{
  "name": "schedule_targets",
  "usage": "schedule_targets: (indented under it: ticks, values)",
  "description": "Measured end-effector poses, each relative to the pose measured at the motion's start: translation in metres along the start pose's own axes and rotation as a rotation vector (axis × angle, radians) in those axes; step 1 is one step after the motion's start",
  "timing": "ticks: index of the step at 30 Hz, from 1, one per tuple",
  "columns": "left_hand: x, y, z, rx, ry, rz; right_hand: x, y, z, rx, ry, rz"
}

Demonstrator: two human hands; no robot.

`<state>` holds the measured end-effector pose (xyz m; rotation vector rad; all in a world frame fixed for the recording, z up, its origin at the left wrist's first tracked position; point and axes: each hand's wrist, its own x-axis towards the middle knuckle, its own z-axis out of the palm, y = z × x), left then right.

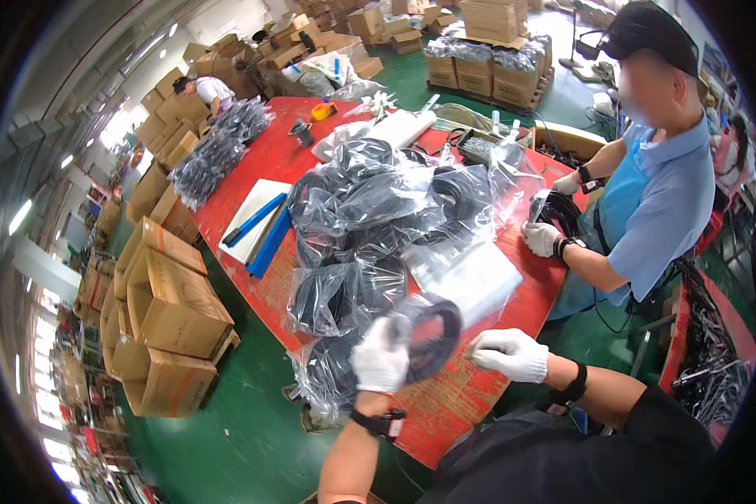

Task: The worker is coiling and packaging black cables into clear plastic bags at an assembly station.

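Note:
My left hand [380, 357], in a white knitted glove with a dark wristband, grips a black coil [435, 340], which looks like wound cable or hose. Motion smears the hand and the coil a little. My right hand [512, 354], gloved too, hovers over the table's near edge just right of the coil. Its fingers are curled together, and whatever they hold, if anything, is hidden. Behind the coil lies a stack of clear plastic bags [479, 281]. Bagged black coils [370, 193] form a heap across the middle of the red table [265, 290].
A person in a blue shirt [659, 202] holds another black coil [554, 214] at the table's right side. A blue-handled tool [269, 244] lies on a white pad [256, 210]. Cartons [181, 307] stand on the floor at left. More bagged goods [218, 151] lie at the far left corner.

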<state>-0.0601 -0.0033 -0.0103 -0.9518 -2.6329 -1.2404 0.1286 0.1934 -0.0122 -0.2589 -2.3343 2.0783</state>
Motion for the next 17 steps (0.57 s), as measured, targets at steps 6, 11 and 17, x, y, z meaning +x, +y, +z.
schedule_targets:
  ticks: [6,11,17]
  values:
    - [0.088,-0.005,-0.049,0.572,0.277,0.133,-0.112,0.085,-0.044,-0.441,0.328,0.264]
    - [0.128,-0.073,0.029,0.825,0.110,0.144,-0.213,0.140,-0.024,-0.372,0.522,0.707]
    - [0.130,-0.093,0.219,0.921,-0.209,0.013,-0.326,0.160,0.009,-0.317,0.665,1.060]
